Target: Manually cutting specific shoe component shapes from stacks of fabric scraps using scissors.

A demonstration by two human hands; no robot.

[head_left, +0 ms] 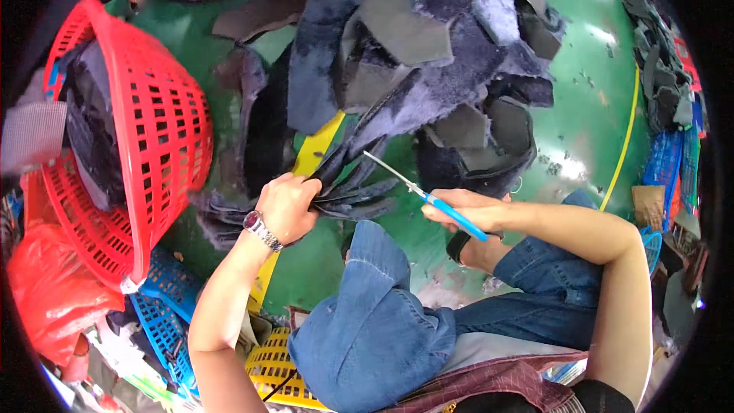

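My left hand (pixel 287 206), with a metal wristwatch (pixel 262 231) at its wrist, is closed round a bunch of dark fabric strips (pixel 344 187). The strips fan out on both sides of the fist. My right hand (pixel 466 210) grips the blue handles of a pair of scissors (pixel 440 205). Their silvery blades point up and left toward the bunch, apart from my left hand; the blades look nearly closed. Beyond both hands lies a loose heap of dark, fuzzy fabric pieces (pixel 451 88), some showing a grey backing.
A red plastic basket (pixel 164 115) with dark material inside tilts at the left. Below it are a red plastic bag (pixel 65 283) and a blue basket (pixel 164 291). A yellow basket (pixel 279 367) sits beside my knee. More scraps (pixel 661 92) line the green floor (pixel 585 99) at the far right.
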